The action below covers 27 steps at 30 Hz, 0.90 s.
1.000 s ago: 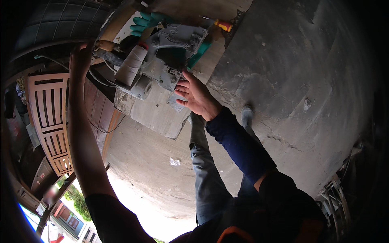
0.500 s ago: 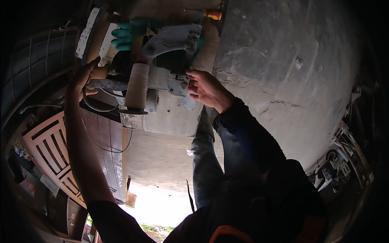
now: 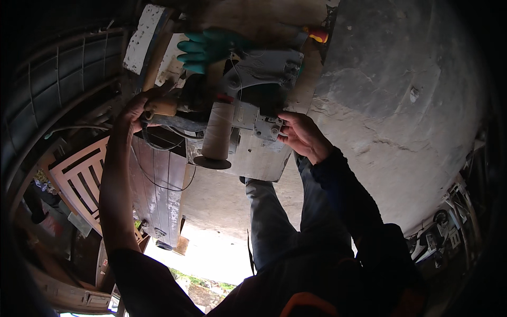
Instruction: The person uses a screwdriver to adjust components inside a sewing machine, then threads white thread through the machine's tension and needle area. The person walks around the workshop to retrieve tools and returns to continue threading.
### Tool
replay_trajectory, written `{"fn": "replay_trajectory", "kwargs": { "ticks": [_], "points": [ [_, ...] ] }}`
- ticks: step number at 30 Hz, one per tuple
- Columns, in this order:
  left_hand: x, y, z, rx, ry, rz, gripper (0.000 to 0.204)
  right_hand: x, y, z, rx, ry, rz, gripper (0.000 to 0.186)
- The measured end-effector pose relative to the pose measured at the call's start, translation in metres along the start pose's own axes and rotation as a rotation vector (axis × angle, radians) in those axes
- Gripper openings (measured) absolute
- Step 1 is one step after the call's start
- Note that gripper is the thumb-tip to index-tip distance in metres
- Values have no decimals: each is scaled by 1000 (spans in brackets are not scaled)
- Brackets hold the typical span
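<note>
A grey portable sewing machine (image 3: 266,66), worn and dusty, lies on a worn board in front of me. A cone of white thread (image 3: 217,129) stands on a dark round base at its near side. My left hand (image 3: 138,110) is closed about the machine's left end, beside a tan handle piece (image 3: 162,106) and a black cable. At the opposite end my right hand (image 3: 302,134) has its fingers curled against a small metal plate (image 3: 268,128). The fingertips there are partly hidden behind the machine. Behind the machine lies a green rubber glove (image 3: 194,53).
A screwdriver with a red and yellow handle (image 3: 317,35) lies at the far edge of the board. A white speckled block (image 3: 143,39) is at the back left. Left of me are a slatted wooden piece (image 3: 79,177) and a dark plank surface (image 3: 158,195). Concrete floor (image 3: 391,105) stretches right.
The view has shifted, so the machine and both hands appear farther right and lower. Both hands keep their places on the machine. My legs appear more spread.
</note>
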<state>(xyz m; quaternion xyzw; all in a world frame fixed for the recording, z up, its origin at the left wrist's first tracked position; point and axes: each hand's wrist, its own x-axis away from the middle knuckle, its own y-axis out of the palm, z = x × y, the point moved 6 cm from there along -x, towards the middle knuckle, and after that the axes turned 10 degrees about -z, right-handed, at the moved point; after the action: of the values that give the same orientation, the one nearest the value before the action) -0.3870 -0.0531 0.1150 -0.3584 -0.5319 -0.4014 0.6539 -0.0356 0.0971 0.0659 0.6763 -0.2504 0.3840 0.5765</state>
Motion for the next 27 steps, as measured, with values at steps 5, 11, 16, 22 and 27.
{"fn": "replay_trajectory", "kwargs": {
  "ticks": [5, 11, 16, 22, 27],
  "points": [
    [1, 4, -18, 103, 192, -55, 57, 6, -8, 10, 141, 4, 31, 29],
    [21, 12, -23, 129, 394, -76, 54, 18, -5, 27, 97, -168, 44, 14],
    [59, 13, -39, -17, 557, -183, 80, 50, -3, 89, 69, -405, -9, 11],
    [78, 0, -13, -95, 701, -73, 85, 43, 22, 90, 52, -730, 45, 18],
    [78, -15, 2, -304, 1085, 128, 55, 20, 4, 106, -46, -818, -45, 25]
  ]
}}
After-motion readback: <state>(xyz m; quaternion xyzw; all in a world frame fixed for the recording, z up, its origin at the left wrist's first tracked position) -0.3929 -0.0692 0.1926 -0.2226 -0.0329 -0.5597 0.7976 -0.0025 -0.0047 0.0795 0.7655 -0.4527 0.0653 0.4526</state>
